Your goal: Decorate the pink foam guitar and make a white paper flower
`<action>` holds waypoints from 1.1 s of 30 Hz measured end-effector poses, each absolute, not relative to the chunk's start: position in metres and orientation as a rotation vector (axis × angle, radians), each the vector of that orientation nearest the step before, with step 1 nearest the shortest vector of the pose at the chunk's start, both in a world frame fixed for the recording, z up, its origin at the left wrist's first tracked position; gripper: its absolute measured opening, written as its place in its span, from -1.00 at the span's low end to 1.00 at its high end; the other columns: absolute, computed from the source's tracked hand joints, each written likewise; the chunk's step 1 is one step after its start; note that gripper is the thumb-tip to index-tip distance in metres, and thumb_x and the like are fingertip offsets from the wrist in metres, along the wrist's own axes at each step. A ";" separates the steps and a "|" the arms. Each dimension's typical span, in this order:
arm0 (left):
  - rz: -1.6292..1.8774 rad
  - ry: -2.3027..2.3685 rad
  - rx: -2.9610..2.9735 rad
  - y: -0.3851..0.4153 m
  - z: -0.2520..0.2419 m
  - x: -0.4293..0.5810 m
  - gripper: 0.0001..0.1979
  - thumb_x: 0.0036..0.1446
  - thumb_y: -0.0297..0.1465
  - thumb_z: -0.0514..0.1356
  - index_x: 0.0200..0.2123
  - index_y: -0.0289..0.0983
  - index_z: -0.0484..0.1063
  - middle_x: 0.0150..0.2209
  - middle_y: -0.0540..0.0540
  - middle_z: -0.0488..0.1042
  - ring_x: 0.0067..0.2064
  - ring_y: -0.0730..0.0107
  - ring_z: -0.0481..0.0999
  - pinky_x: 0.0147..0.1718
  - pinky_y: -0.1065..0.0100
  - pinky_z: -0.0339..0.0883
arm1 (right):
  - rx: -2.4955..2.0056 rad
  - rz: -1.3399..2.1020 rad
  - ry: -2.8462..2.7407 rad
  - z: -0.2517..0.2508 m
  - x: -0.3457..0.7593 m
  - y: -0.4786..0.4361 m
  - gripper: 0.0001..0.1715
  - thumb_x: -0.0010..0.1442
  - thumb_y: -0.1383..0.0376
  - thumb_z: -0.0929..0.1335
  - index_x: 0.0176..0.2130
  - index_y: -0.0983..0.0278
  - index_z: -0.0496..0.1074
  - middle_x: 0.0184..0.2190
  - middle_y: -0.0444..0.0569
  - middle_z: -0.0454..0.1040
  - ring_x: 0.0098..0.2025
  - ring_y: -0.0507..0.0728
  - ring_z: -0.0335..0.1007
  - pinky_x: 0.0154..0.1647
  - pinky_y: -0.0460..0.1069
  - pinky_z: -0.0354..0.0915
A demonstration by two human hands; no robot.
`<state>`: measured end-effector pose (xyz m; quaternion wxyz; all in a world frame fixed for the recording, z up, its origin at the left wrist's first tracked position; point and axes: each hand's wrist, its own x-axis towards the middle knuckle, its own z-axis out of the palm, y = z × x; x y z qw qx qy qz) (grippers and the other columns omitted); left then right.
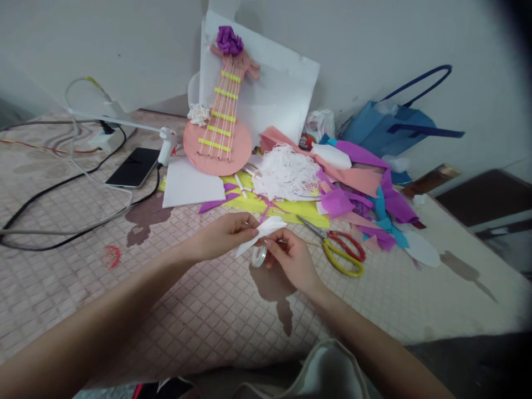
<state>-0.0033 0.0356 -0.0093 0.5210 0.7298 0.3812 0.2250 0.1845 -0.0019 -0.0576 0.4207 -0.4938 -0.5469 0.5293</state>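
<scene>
My left hand (235, 235) pinches a pleated piece of white paper (270, 226) between thumb and fingers. Close against it, my right hand (291, 255) is closed, thumb and forefinger at the paper's lower edge. A small roll of clear tape (259, 255) sits at the fingers of that hand, just above the tabletop; its free end cannot be made out. Red and yellow handled scissors (343, 252) lie to the right of my hands, blades pointing up and left.
A pink paper guitar (218, 144) leans on a white foam board (282, 83). White string (286, 172) is heaped by purple paper scraps (338, 202). Leftward are a glue gun (166, 145), a phone (133, 167) and loose cables (66, 244). A blue bag (386, 130) stands back right.
</scene>
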 end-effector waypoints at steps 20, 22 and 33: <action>0.526 0.910 1.592 0.037 -0.019 -0.004 -0.78 0.16 -0.27 0.06 -0.30 -0.32 0.34 -0.39 -0.02 0.40 -0.36 0.45 0.37 -0.37 0.40 0.22 | -1.142 1.369 -1.434 -0.060 0.187 -0.007 -0.78 0.09 0.24 0.37 -0.24 0.21 0.29 -0.27 -0.08 0.39 -0.26 0.06 0.38 -0.30 -0.03 0.35; 0.519 0.907 1.617 0.037 -0.019 -0.004 -0.77 0.17 -0.26 0.05 -0.29 -0.32 0.34 -0.38 -0.02 0.39 -0.35 0.44 0.37 -0.36 0.39 0.22 | -1.134 1.383 -1.423 -0.062 0.187 -0.006 -0.74 0.07 0.24 0.38 -0.23 0.21 0.29 -0.26 -0.08 0.41 -0.26 0.06 0.39 -0.28 -0.01 0.34; 0.509 0.816 1.574 0.036 -0.012 -0.003 -0.82 0.18 -0.29 0.06 -0.32 -0.29 0.33 -0.39 0.02 0.40 -0.34 0.49 0.36 -0.35 0.43 0.20 | -1.035 1.504 -1.300 -0.072 0.189 -0.001 -0.72 0.02 0.21 0.43 -0.29 0.22 0.30 -0.30 -0.11 0.43 -0.27 0.05 0.39 -0.18 0.01 0.31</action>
